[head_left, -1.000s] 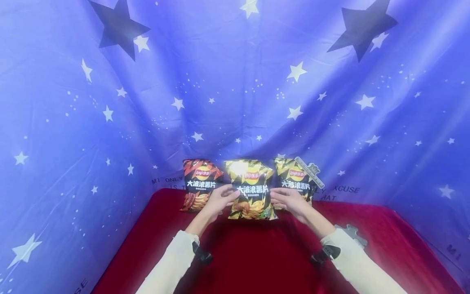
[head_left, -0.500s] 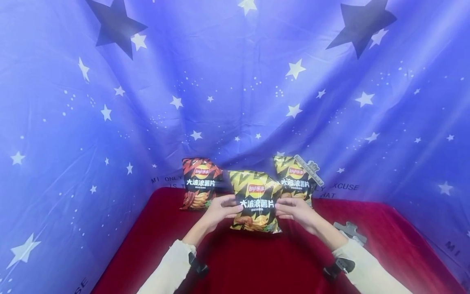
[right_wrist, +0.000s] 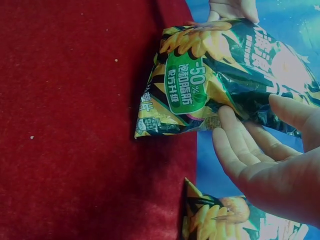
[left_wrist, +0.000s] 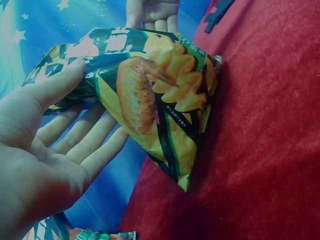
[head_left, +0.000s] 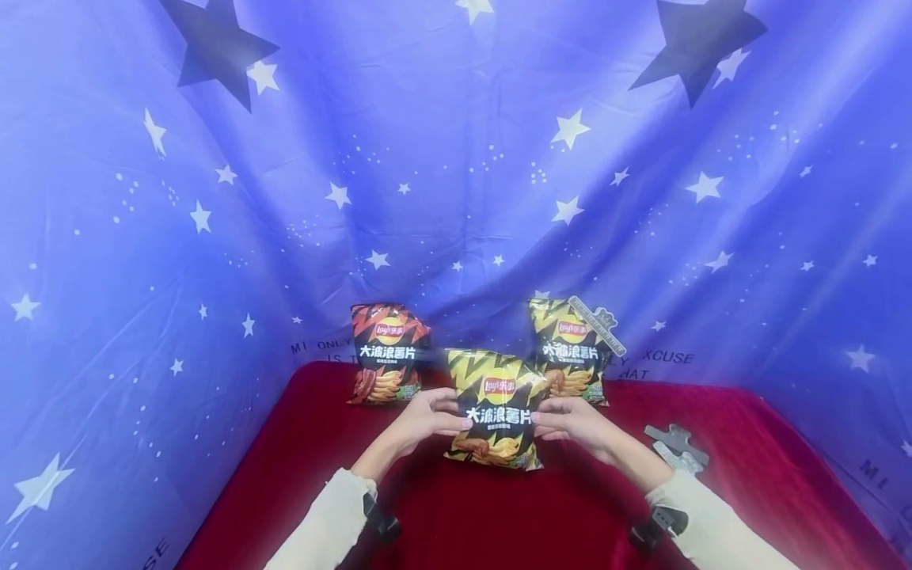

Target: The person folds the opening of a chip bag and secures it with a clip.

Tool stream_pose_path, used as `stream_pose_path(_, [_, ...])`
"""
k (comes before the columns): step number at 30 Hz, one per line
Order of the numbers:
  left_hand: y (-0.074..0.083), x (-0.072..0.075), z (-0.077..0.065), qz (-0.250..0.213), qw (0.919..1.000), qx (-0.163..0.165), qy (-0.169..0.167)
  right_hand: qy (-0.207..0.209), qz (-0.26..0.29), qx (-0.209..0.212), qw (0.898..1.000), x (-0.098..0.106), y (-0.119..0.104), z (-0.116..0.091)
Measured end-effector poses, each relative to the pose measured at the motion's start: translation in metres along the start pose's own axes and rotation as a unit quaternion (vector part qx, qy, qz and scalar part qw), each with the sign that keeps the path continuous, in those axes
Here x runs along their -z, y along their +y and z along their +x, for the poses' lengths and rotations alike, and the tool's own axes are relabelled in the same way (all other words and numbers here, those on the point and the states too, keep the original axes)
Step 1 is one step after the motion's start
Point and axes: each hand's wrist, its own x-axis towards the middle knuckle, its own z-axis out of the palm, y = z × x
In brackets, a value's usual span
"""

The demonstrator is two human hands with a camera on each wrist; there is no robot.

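A yellow and black bag of potato chips [head_left: 497,388] is held upright between both hands over the red cloth. My left hand [head_left: 430,417] grips its left edge, thumb on the front and fingers behind, as the left wrist view shows on the bag [left_wrist: 137,95]. On the opposite edge, my right hand [head_left: 579,423] pinches the bag [right_wrist: 220,75] the same way, thumb in front and fingertips at the back. Behind, to the left, stands a red and black chip bag [head_left: 388,352]. A second yellow chip bag [head_left: 570,348] stands behind to the right, a grey flat clip-like piece [head_left: 598,324] at its upper corner.
Red velvety cloth [head_left: 492,522] covers the table. Grey flat cut-out pieces [head_left: 677,449] lie on it by the right forearm. A blue curtain with stars [head_left: 456,158] hangs close behind and along both sides.
Both hands have brought the middle yellow chip bag from the row between the other two bags toward the person, lower in the head view. The other bags stay in place.
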Motion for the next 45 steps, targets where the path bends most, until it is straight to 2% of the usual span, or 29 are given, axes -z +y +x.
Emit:
stream_pose_path(5, [-0.004,0.002,0.000,0.003,0.9998,0.020,-0.010,-0.008,0.003,0.000,1.000,-0.002,0.001,-0.002])
stream_pose_path(14, [-0.003,0.003,-0.001,0.008,0.9995,0.028,-0.016,0.001,0.014,0.000,1.000,-0.003,-0.001,-0.001])
stream_pose_path(24, [0.001,0.001,-0.004,0.006,0.9994,0.024,-0.024,0.014,0.027,0.012,0.999,-0.004,-0.001,-0.001])
stream_pose_path(33, [0.000,0.006,-0.004,0.015,0.9993,0.006,-0.033,0.028,0.040,0.017,0.999,-0.006,0.000,0.000])
stream_pose_path(39, [0.011,0.013,-0.001,0.015,0.9992,-0.038,0.002,0.042,0.037,0.010,0.998,-0.004,-0.001,-0.002])
stream_pose_path(45, [0.032,0.015,0.005,0.050,0.9944,-0.073,0.058,0.042,0.035,0.016,0.998,0.001,-0.006,-0.002])
